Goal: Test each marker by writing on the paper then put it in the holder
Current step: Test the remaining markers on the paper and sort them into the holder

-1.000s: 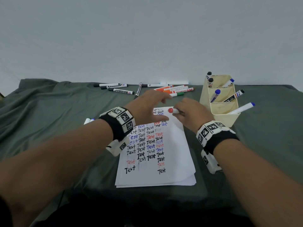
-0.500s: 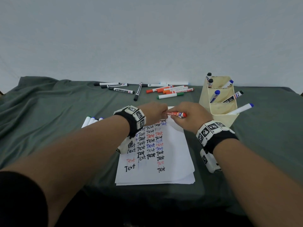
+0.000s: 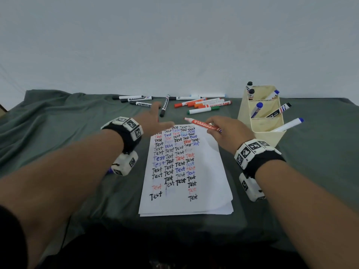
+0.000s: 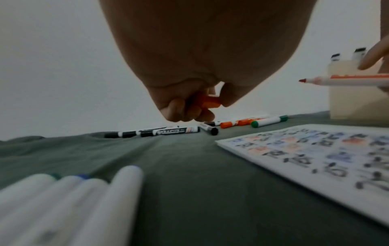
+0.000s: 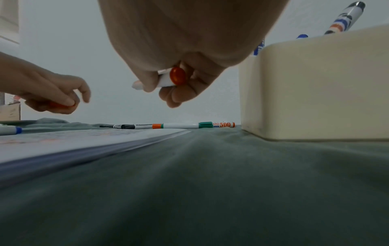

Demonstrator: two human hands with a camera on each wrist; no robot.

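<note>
My right hand (image 3: 220, 131) grips an orange whiteboard marker (image 3: 204, 125) above the top edge of the paper (image 3: 206, 171). Its bare tip points left. From the right wrist view I see the marker's orange rear end (image 5: 177, 77) between the fingers. My left hand (image 3: 157, 121) hovers left of the tip and pinches the marker's orange cap (image 4: 207, 102), which also shows in the right wrist view as the cap (image 5: 61, 105). The paper carries rows of "Test" in black, blue and red. The cream holder (image 3: 272, 133) stands right of the paper with several markers in it.
Several loose markers (image 3: 204, 105) lie in a row at the back of the green cloth (image 3: 58, 133), black ones (image 3: 139, 99) to the left. A few white markers (image 4: 63, 199) lie left of the paper, under my left wrist. A white wall rises behind.
The hands met at the marker and then pulled apart. The cap came off and went left with my left hand, so the marker's tip is now bare.
</note>
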